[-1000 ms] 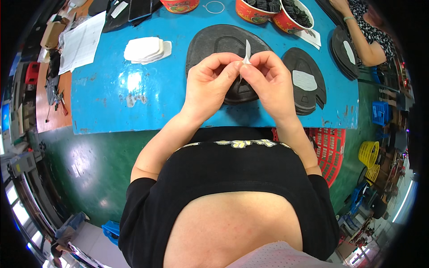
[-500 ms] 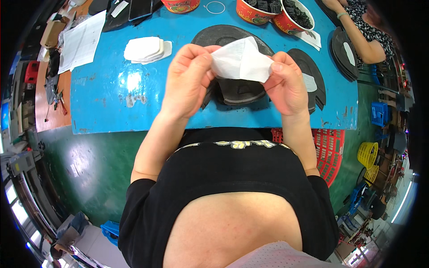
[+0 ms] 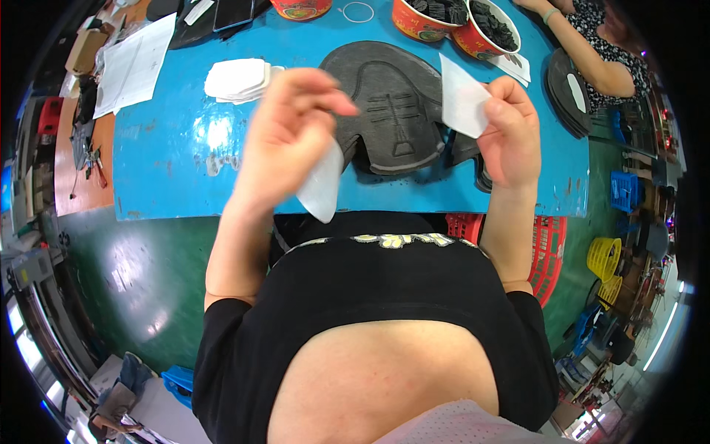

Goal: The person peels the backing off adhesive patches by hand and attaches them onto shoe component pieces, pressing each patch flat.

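Thumb and fingers of my right hand (image 3: pixel 512 133) pinch a thin white sheet (image 3: pixel 462 98) by its edge, above the right side of a dark grey shaped pad (image 3: pixel 392 111). That pad has line grooves and lies flat at the table's near middle. My left hand (image 3: pixel 292 133), slightly smeared by motion, is left of the pad with its fingers apart. Just under its palm a second white piece (image 3: pixel 323 189) hangs over the table edge, partly behind the hand; whether it touches the hand I cannot tell. A stack of white patches (image 3: pixel 238 78) lies beyond the left hand.
Red paper tubs (image 3: pixel 481 31) with black pieces stand at the back of the blue table (image 3: pixel 170 177). More dark pads (image 3: pixel 568 92) are stacked at right, near a co-worker's arm (image 3: pixel 592 66). Papers (image 3: pixel 137 66) and a phone (image 3: pixel 233 13) lie at left. A red basket (image 3: pixel 546 255) sits below.
My hands have moved apart, and the white piece both held is now two pieces. One stays in my right hand; the other is below my left palm. The grooved pad is uncovered.
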`<act>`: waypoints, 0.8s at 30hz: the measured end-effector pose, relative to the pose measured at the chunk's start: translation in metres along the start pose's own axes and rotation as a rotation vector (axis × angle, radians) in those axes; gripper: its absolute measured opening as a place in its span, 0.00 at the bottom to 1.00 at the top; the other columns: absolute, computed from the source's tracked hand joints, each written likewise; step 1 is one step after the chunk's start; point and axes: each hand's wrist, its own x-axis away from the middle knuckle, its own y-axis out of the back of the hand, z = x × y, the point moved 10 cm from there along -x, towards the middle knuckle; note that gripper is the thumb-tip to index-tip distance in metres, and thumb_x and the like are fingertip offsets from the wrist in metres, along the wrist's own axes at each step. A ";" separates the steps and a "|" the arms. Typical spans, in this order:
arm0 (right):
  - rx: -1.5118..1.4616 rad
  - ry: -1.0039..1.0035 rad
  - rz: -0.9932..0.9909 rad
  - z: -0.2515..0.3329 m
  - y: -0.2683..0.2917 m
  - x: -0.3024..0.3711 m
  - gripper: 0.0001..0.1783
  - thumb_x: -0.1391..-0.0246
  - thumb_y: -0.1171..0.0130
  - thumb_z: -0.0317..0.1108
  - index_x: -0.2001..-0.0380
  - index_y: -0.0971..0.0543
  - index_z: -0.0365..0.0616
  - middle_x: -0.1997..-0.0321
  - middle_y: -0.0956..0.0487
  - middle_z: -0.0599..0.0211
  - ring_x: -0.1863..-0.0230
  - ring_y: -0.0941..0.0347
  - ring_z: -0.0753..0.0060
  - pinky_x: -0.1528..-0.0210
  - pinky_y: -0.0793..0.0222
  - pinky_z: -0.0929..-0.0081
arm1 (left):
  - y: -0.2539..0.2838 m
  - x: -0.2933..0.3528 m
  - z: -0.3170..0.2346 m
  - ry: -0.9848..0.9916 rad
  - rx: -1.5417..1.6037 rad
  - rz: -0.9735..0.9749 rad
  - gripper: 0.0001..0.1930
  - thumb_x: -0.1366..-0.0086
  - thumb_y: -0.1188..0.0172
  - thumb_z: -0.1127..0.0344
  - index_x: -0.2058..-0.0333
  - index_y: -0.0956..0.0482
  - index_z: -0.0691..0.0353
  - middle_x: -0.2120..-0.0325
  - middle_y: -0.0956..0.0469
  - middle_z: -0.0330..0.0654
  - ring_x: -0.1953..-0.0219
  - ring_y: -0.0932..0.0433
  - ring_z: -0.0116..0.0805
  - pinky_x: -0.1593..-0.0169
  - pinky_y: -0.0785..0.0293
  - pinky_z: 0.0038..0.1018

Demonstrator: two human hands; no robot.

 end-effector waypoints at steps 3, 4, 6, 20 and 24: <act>0.390 0.114 0.024 0.009 -0.041 0.004 0.05 0.54 0.42 0.24 0.74 0.29 0.40 0.67 0.24 0.68 0.69 0.30 0.81 0.65 0.33 0.81 | -0.049 0.002 -0.003 -0.024 -0.294 0.235 0.31 0.50 0.40 0.71 0.46 0.39 0.63 0.58 0.31 0.44 0.66 0.32 0.26 0.60 0.34 0.20; 0.596 0.182 0.122 0.010 -0.063 0.004 0.05 0.55 0.40 0.24 0.74 0.26 0.40 0.66 0.24 0.69 0.69 0.31 0.83 0.66 0.33 0.82 | -0.055 0.002 0.001 -0.039 -0.281 0.245 0.38 0.53 0.34 0.65 0.44 0.41 0.66 0.57 0.32 0.45 0.60 0.32 0.26 0.56 0.34 0.22; 0.771 0.332 0.192 0.017 -0.082 0.007 0.05 0.52 0.40 0.28 0.71 0.24 0.40 0.67 0.24 0.72 0.69 0.32 0.86 0.67 0.36 0.85 | -0.065 0.001 0.010 0.055 0.101 0.271 0.35 0.51 0.33 0.66 0.46 0.40 0.67 0.55 0.31 0.41 0.54 0.33 0.25 0.52 0.35 0.23; 0.456 -0.178 -0.092 -0.040 -0.016 0.004 0.11 0.48 0.42 0.34 0.68 0.27 0.36 0.78 0.27 0.76 0.77 0.35 0.89 0.76 0.41 0.91 | -0.043 0.004 0.037 0.207 0.150 -0.013 0.14 0.38 0.44 0.64 0.57 0.27 0.67 0.69 0.25 0.33 0.66 0.31 0.17 0.64 0.31 0.19; 0.473 -0.077 -0.180 -0.043 -0.012 0.026 0.09 0.49 0.41 0.30 0.68 0.27 0.36 0.77 0.26 0.75 0.76 0.33 0.89 0.74 0.37 0.88 | -0.020 0.016 0.021 0.084 -0.492 -0.073 0.10 0.40 0.44 0.63 0.71 0.22 0.65 0.81 0.24 0.37 0.78 0.27 0.27 0.73 0.32 0.23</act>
